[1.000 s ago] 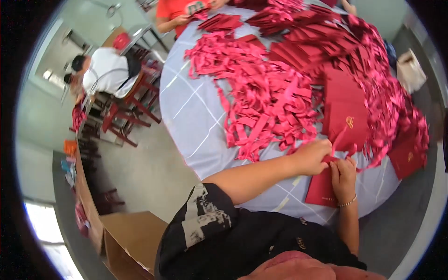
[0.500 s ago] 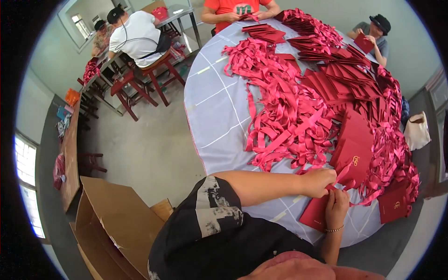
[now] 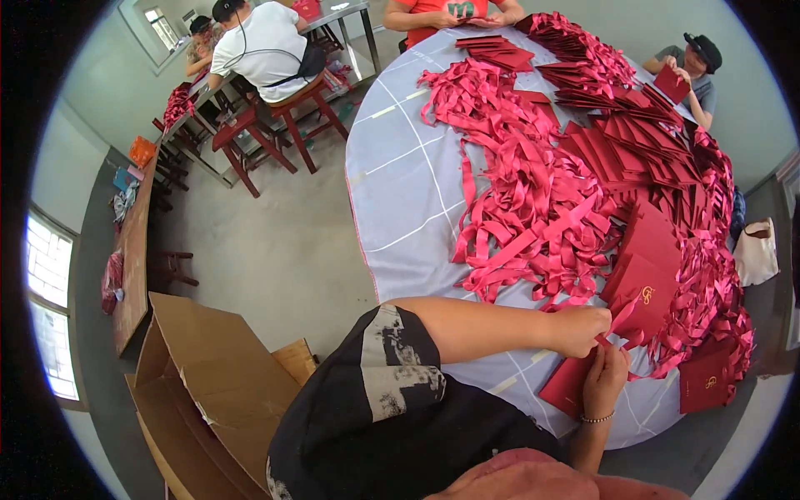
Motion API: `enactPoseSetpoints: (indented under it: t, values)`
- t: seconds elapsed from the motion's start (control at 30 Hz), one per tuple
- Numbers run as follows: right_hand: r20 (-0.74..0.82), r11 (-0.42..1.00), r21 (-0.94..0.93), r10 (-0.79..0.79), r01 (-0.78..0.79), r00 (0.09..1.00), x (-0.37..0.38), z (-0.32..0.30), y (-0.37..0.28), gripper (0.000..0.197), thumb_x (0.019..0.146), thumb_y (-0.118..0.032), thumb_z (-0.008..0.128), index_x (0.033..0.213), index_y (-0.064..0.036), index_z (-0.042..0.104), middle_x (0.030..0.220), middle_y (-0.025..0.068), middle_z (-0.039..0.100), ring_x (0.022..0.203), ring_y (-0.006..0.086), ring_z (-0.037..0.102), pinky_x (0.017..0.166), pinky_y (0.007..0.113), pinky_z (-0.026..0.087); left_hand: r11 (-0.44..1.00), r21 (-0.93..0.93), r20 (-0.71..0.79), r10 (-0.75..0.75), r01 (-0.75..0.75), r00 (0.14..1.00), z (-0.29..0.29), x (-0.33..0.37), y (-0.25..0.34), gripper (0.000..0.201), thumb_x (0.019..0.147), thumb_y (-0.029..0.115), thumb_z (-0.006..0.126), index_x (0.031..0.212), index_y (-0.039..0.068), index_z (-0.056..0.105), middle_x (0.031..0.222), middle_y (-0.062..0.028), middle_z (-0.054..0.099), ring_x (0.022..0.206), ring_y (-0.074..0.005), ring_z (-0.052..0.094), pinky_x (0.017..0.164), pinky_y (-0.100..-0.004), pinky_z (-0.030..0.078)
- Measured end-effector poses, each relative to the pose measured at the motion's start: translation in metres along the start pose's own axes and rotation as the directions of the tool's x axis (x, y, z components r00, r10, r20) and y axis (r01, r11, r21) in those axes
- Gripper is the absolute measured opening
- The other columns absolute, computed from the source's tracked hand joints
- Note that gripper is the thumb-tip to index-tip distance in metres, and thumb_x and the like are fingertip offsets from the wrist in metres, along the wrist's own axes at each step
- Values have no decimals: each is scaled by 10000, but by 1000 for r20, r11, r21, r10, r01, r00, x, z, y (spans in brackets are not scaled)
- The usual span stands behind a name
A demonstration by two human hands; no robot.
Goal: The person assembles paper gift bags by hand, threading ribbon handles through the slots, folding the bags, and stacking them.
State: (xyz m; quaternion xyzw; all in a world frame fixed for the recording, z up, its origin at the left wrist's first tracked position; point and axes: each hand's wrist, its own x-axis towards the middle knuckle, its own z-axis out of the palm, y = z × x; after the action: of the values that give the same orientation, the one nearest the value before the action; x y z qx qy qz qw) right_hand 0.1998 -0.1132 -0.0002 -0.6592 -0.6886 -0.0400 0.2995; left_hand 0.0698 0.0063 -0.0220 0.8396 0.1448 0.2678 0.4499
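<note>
My left hand (image 3: 581,327) is closed in a pinch on a pink-red ribbon (image 3: 631,336) above the near edge of the table. Right below it, my right hand (image 3: 606,377), with a beaded bracelet at the wrist, also pinches the ribbon, close against the left fingers. Under both hands lies a red card-like folder (image 3: 567,385), partly covered by the right hand. Just beyond them rests a stack of red folders (image 3: 646,279) with gold emblems. The exact hold of the fingertips is partly hidden.
Loose ribbons (image 3: 533,208) heap across the middle of the cloth-covered table (image 3: 400,192). Several rows of folders (image 3: 633,150) with ribbons fill its right side. An open cardboard box (image 3: 217,358) stands at my left. Co-workers sit around the table and at another table behind, with red stools (image 3: 242,137).
The whole view has shifted slightly, so the table and room appear further right. My hands stay close together at the ribbon, with only a small change in the fingers.
</note>
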Motion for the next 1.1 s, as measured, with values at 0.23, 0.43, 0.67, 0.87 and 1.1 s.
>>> enactPoseSetpoints:
  t: [0.23, 0.43, 0.67, 0.87, 1.1]
  values:
    - [35, 999, -1, 48, -48, 998, 0, -4, -2, 145, 926, -52, 576, 795, -5, 531, 713, 175, 546, 706, 367, 543, 815, 454, 440, 998, 47, 70, 45, -48, 997, -3, 2, 6, 157, 771, 4, 607, 922, -26, 577, 1052, -195, 563, 998, -393, 581, 847, -438, 482]
    - [-49, 989, -133, 57, -63, 997, 1, -4, -17, 153, 943, -75, 560, 804, -12, 549, 703, 162, 556, 695, 350, 554, 827, 454, 438, 991, 40, 72, 123, -126, 990, -4, 2, 7, 135, 811, 27, 633, 918, -36, 581, 1130, -193, 542, 1054, -381, 568, 881, -430, 475]
    - [-19, 995, -61, 76, -77, 997, -1, -3, -13, 164, 973, -73, 529, 820, -19, 553, 696, 145, 553, 690, 332, 562, 844, 451, 437, 997, -18, 85, 80, -78, 993, -3, 2, 11, 128, 818, 23, 630, 928, -29, 592, 1140, -188, 543, 1069, -369, 563, 902, -416, 475]
    - [-30, 989, -115, 85, -88, 996, 0, -7, -15, 156, 976, -77, 530, 839, -10, 563, 700, 142, 545, 697, 331, 555, 880, 457, 428, 993, -22, 17, 112, -112, 994, -3, 0, 12, 118, 792, 33, 655, 892, -20, 619, 1165, -179, 554, 1094, -358, 564, 927, -416, 469]
    - [8, 979, 178, 99, -99, 995, -2, -20, -9, 131, 945, -55, 566, 829, 4, 560, 747, 147, 533, 731, 340, 531, 919, 454, 417, 990, 40, 2, 136, -136, 991, -13, -3, 22, 176, 759, 46, 695, 907, -20, 628, 1257, -206, 530, 1180, -368, 534, 1000, -430, 435]
